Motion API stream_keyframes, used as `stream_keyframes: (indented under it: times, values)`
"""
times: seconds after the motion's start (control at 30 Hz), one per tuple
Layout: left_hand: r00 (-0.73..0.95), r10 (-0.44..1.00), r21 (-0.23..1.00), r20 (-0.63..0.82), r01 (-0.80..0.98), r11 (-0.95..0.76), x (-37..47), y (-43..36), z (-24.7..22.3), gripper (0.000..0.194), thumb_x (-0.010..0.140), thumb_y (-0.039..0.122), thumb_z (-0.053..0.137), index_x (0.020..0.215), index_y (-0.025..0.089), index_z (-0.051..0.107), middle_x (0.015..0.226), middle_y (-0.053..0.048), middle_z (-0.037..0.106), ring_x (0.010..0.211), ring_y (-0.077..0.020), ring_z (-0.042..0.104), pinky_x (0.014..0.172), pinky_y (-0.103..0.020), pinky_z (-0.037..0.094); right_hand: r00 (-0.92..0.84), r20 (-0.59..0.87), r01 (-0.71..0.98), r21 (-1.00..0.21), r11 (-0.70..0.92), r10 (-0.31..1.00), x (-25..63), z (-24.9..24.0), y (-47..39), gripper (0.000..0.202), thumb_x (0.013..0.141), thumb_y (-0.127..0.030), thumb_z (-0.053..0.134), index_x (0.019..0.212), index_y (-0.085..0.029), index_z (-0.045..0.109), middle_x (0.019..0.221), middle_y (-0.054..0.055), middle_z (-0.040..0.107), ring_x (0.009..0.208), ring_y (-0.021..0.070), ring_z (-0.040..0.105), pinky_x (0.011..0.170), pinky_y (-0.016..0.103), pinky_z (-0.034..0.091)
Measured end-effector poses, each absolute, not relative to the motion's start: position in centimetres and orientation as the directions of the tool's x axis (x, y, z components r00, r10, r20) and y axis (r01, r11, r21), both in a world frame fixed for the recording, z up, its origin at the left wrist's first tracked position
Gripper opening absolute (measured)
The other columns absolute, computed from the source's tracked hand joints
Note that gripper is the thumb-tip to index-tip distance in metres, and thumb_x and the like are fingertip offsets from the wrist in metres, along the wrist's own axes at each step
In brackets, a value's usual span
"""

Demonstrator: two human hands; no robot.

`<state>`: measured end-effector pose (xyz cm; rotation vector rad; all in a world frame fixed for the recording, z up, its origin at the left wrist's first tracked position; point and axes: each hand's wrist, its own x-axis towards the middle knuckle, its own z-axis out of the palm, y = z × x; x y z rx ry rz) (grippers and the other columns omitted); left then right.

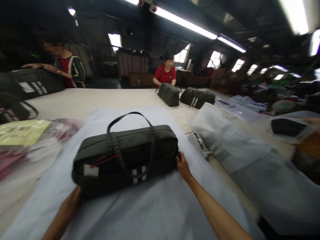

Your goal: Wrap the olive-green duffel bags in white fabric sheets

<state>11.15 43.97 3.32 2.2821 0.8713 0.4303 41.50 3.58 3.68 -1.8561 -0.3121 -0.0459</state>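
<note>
A dark green duffel bag is in front of me over a translucent white plastic sheet. Its black carry handle stands up in a loop. On its near side are two pale stripes, a white tag and a thin red cord. My left hand presses against the bag's lower left end, with its fingertips partly hidden. At the right end, my right hand grips the bag with curled fingers. Both hands hold the bag between them.
Clear plastic packets with a yellow label lie at left. A plastic-wrapped bundle and a white tape dispenser-like object are at right. Similar bags stand across the table. Two people work at the far side.
</note>
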Motion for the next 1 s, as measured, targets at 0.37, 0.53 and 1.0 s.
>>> stream_keyframes:
  times: [0.37, 0.53, 1.0]
  values:
    - [0.772, 0.626, 0.871, -0.107, 0.376, -0.316, 8.6, 43.7, 3.7, 0.08, 0.082, 0.075, 0.038, 0.132, 0.014, 0.054, 0.136, -0.012, 0.057, 0.133, -0.0287, 0.046, 0.115, -0.049, 0.031, 0.975, 0.198, 0.223, -0.88, -0.419, 0.103, 42.9, 5.6, 4.0, 0.022, 0.072, -0.042, 0.047, 0.081, -0.023, 0.051, 0.073, 0.001, 0.059, 0.071, 0.0212, 0.053, 0.07, 0.036, 0.042]
    - [0.765, 0.632, 0.859, -0.12, 0.4, -0.32, 8.7, 43.2, 3.5, 0.079, 0.081, 0.074, 0.039, 0.132, 0.015, 0.053, 0.137, -0.01, 0.056, 0.136, -0.0303, 0.041, 0.116, -0.049, 0.027, 0.969, 0.206, 0.245, -0.876, -0.414, 0.138, 43.8, 5.0, 3.1, 0.023, 0.074, -0.043, 0.047, 0.085, -0.022, 0.051, 0.075, 0.0, 0.06, 0.074, 0.0192, 0.053, 0.071, 0.032, 0.042]
    - [0.66, 0.736, 0.633, 0.148, 0.508, -0.583, 7.4, 39.4, 3.3, 0.069, 0.087, 0.055, 0.031, 0.137, 0.011, 0.047, 0.145, -0.019, 0.045, 0.139, -0.0369, 0.035, 0.111, -0.061, 0.03, 0.943, 0.298, 0.331, -0.821, -0.465, 0.146, 39.5, 8.3, 0.4, 0.053, 0.079, -0.038, 0.052, 0.127, -0.017, 0.053, 0.133, 0.014, 0.057, 0.126, 0.0296, 0.051, 0.108, 0.051, 0.038]
